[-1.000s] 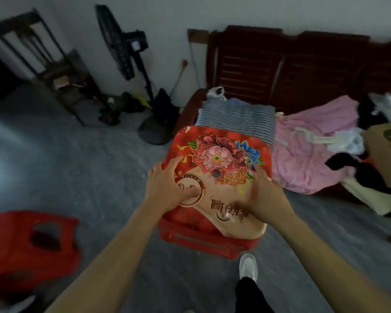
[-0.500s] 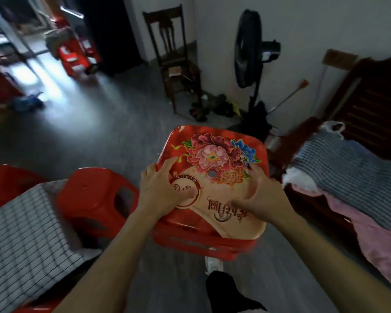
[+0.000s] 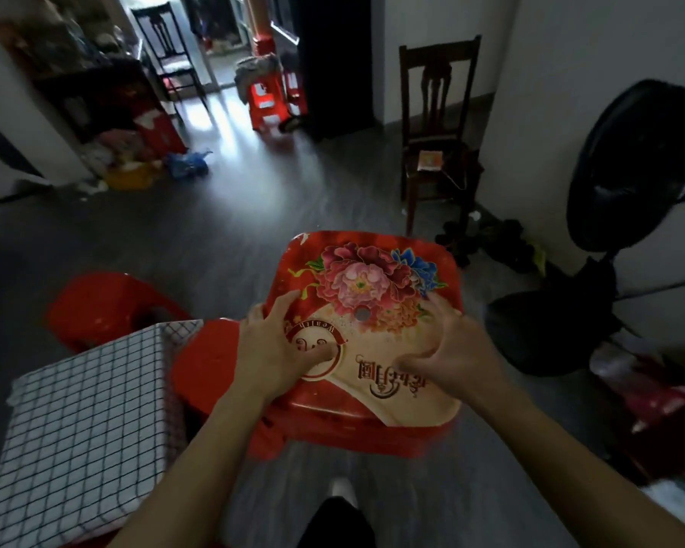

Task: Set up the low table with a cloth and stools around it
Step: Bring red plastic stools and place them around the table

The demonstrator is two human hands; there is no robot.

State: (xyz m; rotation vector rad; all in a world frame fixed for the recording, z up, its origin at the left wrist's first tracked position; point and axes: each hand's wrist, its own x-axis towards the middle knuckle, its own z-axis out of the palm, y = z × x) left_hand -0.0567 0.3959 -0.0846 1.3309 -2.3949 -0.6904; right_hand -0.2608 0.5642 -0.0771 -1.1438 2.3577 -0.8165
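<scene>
You are carrying a red plastic stool with a peony-printed square seat [image 3: 366,294], held up in front of you above the grey floor [image 3: 222,239]. Your left hand [image 3: 271,352] is spread over the near-left part of the seat, thumb lying across the round "Wealth" emblem and fingers wrapped at the left edge. Your right hand [image 3: 449,350] presses down on the cream part of the seat with its fingers curled; both hands are grasping the stool from above. Just left of it stands the low table under a white cloth with a black grid pattern [image 3: 84,421], and a second red plastic stool [image 3: 206,361] sits between the table's corner and the one you hold, touching neither visibly. A third red stool [image 3: 95,302] stands beyond the table's far side. To your right are a dark wooden chair [image 3: 437,152] against the wall and a black pedestal fan [image 3: 633,168]. A white shoe [image 3: 343,490] shows below the stool.
</scene>
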